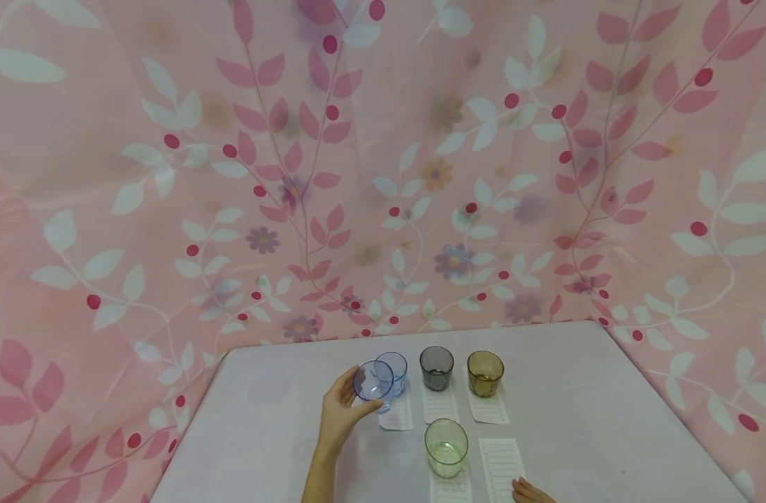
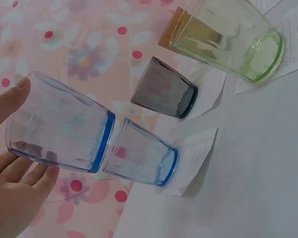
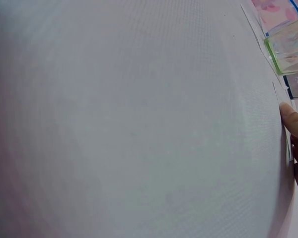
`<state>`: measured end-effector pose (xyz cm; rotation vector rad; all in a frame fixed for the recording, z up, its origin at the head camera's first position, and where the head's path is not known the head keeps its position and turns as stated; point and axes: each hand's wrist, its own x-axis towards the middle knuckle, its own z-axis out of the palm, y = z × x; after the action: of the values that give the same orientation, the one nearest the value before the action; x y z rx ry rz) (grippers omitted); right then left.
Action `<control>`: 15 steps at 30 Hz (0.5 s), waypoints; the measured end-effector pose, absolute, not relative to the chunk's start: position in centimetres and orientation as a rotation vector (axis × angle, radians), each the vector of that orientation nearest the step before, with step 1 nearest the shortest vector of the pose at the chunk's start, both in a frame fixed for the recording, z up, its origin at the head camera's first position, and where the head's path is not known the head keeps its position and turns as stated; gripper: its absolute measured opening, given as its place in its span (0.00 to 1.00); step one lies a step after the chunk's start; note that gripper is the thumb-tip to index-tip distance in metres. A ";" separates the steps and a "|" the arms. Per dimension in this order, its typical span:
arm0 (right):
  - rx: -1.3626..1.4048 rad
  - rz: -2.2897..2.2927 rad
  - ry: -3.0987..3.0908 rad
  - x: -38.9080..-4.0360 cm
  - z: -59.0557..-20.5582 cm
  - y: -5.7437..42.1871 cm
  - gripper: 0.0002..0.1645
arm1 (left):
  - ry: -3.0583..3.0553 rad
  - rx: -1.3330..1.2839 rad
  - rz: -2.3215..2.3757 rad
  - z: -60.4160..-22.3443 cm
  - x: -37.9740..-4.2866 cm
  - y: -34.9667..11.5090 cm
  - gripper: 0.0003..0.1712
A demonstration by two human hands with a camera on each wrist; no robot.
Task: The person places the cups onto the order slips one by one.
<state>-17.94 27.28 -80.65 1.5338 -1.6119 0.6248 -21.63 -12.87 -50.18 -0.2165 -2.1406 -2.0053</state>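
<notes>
My left hand holds a blue-tinted drinking glass, thumb on one side and fingers on the other, as the left wrist view also shows. Behind it, a light blue glass stands on a paper slip and is partly covered by the held one in the head view. At the lower right, the fingertips of my right hand are at the edge of a printed paper slip with no glass on it. Most of that hand lies outside the head view.
A grey glass and an amber glass stand along the back, each with a slip. Nearer stands a green glass on another slip. The white-covered table ends at a floral curtain.
</notes>
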 end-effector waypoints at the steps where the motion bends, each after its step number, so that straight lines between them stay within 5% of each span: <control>1: 1.536 0.631 -1.605 -17.9 -80.5 27.2 0.38 | -2.143 -0.223 -2.012 -50.1 -21.7 -12.7 0.44; 15: 1.536 0.593 -1.592 -17.4 -77.4 26.5 0.38 | -2.131 -0.371 -2.083 -49.3 -22.4 -9.9 0.45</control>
<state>-17.41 26.51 -77.36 1.5362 -1.5920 0.5928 -22.45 -9.88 -49.33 -0.3709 -2.1311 -2.0833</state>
